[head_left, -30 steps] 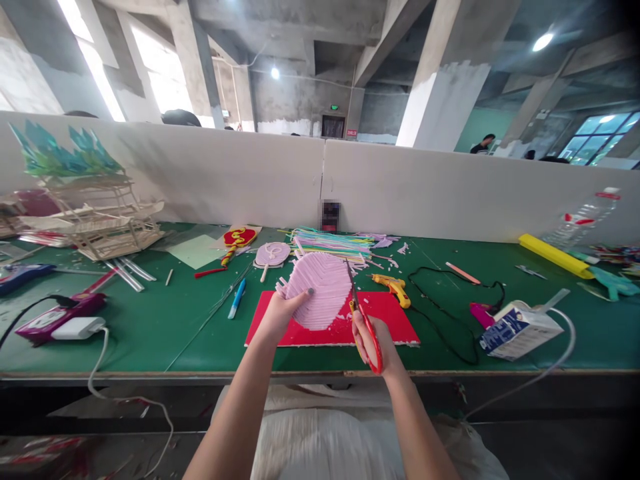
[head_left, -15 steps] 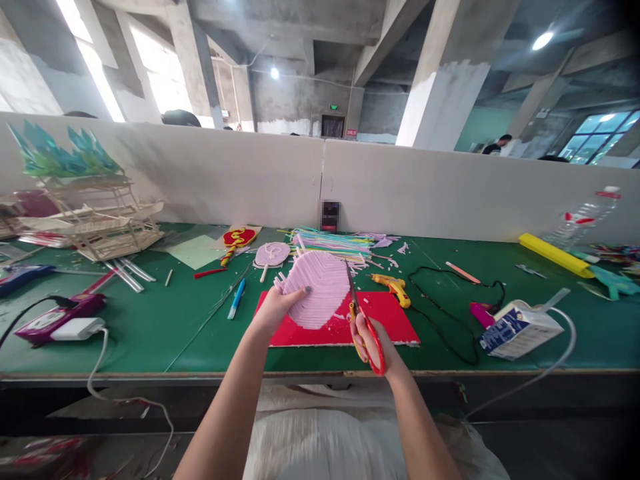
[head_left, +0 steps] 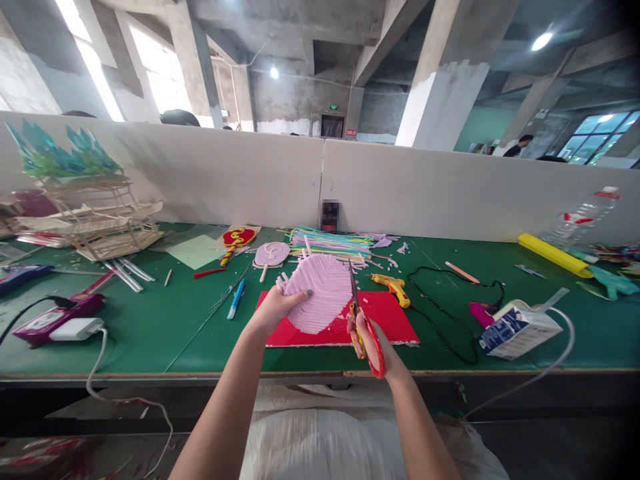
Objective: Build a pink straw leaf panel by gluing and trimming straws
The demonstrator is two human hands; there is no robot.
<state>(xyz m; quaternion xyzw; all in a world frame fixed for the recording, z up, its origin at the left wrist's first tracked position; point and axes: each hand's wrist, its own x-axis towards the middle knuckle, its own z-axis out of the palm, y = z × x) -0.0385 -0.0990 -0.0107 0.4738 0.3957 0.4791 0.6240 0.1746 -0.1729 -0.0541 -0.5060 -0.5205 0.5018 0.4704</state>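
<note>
My left hand (head_left: 275, 308) grips the left edge of a round lilac piece (head_left: 323, 293) built of strips laid side by side, thumb on top. Several uncut strip ends stick out at its upper left. My right hand (head_left: 373, 337) is closed around scissors (head_left: 376, 357) with red and yellow handles. Their blades point away from me at the right edge of the lilac piece. Beneath the piece lies a red board (head_left: 390, 320) sprinkled with small lilac scraps.
Behind are a bundle of coloured strips (head_left: 345, 245), a lilac lollipop shape (head_left: 271, 254) and a red-yellow one (head_left: 239, 238). A yellow glue gun (head_left: 393, 288) lies right, a blue pen (head_left: 237, 299) left. Farther out stand a carton (head_left: 520, 330) and a purple power strip (head_left: 60, 319).
The lilac piece has turned slightly and shifted a little right and down in my left hand. The scissors have stayed at its right edge.
</note>
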